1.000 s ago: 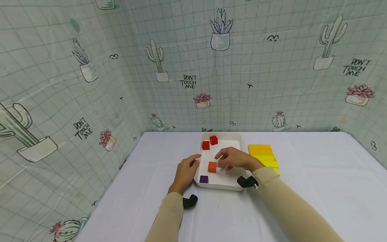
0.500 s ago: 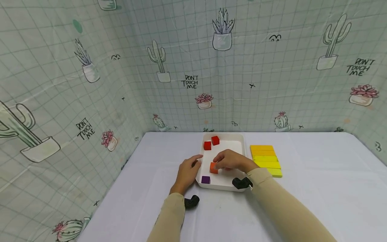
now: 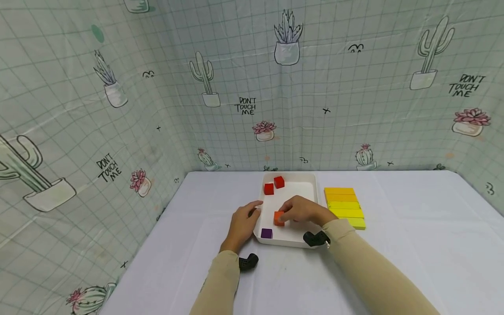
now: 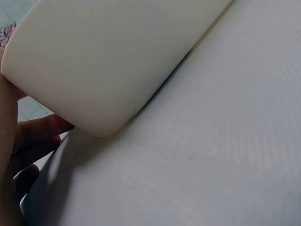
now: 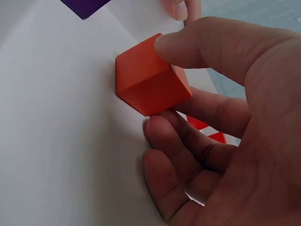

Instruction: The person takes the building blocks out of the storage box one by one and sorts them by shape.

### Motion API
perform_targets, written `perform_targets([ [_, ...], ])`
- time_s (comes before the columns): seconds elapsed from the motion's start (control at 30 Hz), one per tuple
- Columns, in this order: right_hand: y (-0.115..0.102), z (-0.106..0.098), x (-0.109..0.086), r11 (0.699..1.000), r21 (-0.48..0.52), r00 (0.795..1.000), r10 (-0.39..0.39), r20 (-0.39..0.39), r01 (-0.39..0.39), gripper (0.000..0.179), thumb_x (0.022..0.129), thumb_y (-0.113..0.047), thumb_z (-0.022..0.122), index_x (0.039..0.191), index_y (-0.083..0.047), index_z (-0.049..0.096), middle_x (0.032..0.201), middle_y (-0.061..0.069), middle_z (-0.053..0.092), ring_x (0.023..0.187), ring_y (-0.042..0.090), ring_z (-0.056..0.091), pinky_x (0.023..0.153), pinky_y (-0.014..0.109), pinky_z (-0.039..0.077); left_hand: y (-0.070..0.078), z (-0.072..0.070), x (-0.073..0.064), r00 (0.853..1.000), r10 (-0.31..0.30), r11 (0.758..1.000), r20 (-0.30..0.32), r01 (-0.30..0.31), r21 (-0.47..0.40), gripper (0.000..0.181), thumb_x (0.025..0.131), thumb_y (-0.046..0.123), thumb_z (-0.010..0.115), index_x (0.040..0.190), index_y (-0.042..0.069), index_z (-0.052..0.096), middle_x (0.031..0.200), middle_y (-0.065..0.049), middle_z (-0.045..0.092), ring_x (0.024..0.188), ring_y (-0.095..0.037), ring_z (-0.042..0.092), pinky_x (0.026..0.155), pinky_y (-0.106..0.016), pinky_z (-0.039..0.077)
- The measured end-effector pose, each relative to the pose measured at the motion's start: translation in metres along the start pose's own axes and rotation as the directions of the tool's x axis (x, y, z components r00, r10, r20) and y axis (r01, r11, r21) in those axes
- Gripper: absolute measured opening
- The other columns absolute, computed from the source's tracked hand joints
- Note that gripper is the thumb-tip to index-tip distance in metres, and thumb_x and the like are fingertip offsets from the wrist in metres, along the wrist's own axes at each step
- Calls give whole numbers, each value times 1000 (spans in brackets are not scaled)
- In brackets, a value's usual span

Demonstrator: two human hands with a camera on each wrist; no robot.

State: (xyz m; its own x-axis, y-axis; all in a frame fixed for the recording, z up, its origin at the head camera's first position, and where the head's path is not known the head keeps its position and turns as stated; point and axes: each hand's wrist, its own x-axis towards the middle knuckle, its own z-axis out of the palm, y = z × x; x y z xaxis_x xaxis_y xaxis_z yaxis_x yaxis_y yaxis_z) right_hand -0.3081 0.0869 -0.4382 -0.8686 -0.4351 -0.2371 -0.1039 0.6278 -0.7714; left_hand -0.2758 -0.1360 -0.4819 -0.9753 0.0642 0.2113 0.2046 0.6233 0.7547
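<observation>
My right hand point(image 3: 303, 209) pinches an orange cube point(image 5: 146, 73) between thumb and forefinger, its other fingers curling in close to the floor of a white rectangular tray point(image 3: 283, 243). The orange cube shows low over the tray's middle, partly covered by the thumb. My left hand point(image 3: 242, 223) rests at the tray's left side, with fingertips against the outer wall and rim. Near the tray's front left corner lies a dark purple cube point(image 3: 266, 233). Two red cubes, one on the left point(image 3: 269, 189) and another just behind it point(image 3: 279, 182), sit by the tray's far left corner.
To the tray's right, flat yellow and amber bars point(image 3: 344, 204) lie side by side on the white tablecloth point(image 3: 405, 227); the right wrist overlaps their near part. A cactus-print cloth point(image 3: 315, 87) hangs behind and to the left. Each wrist wears a black camera mount point(image 3: 249, 262).
The right hand has moved slightly left and its thumb and forefinger have come together on the orange cube, which has shifted a little. The left hand has stayed at the tray's side.
</observation>
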Motion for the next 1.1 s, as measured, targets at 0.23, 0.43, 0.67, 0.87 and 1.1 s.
perform_targets([
  [0.23,1,-1,-2,1000,9,1000,-28,-12,28,22,89,-24,73,105,-9,76,88,2,68,77,20,58,69,29,50,-2,1,0,1000,-18,1000,4,18,-2,33,103,29,55,134,23,66,122,-5,67,113,-23,59,103,-49,45],
  [0.43,2,-3,-4,997,48,998,-56,-11,56,23,91,-24,72,106,-7,74,81,6,69,76,20,63,75,31,56,-1,1,0,1000,-28,1000,2,28,-11,33,103,29,55,134,24,66,124,-6,66,116,-25,58,104,-50,44],
  [0.67,2,-6,-14,988,120,995,-100,-4,99,26,91,-18,69,111,-3,72,91,7,70,80,23,66,76,34,58,1,1,0,1000,-27,1000,-1,27,-10,33,103,29,55,134,24,66,124,-6,66,117,-26,58,104,-50,44],
  [0.87,8,-12,-22,975,194,994,-94,-64,105,32,92,-25,69,119,-6,69,103,7,68,86,27,66,81,36,57,0,2,0,999,-38,999,2,38,7,33,103,29,54,134,24,66,123,-5,66,116,-25,58,103,-50,45],
  [1.1,13,-16,-33,963,224,982,-116,-146,147,45,94,-43,68,125,-11,68,106,5,71,97,30,65,84,38,55,0,3,0,999,-39,999,-10,39,2,33,103,29,54,133,25,66,121,-6,67,113,-25,59,102,-51,45],
])
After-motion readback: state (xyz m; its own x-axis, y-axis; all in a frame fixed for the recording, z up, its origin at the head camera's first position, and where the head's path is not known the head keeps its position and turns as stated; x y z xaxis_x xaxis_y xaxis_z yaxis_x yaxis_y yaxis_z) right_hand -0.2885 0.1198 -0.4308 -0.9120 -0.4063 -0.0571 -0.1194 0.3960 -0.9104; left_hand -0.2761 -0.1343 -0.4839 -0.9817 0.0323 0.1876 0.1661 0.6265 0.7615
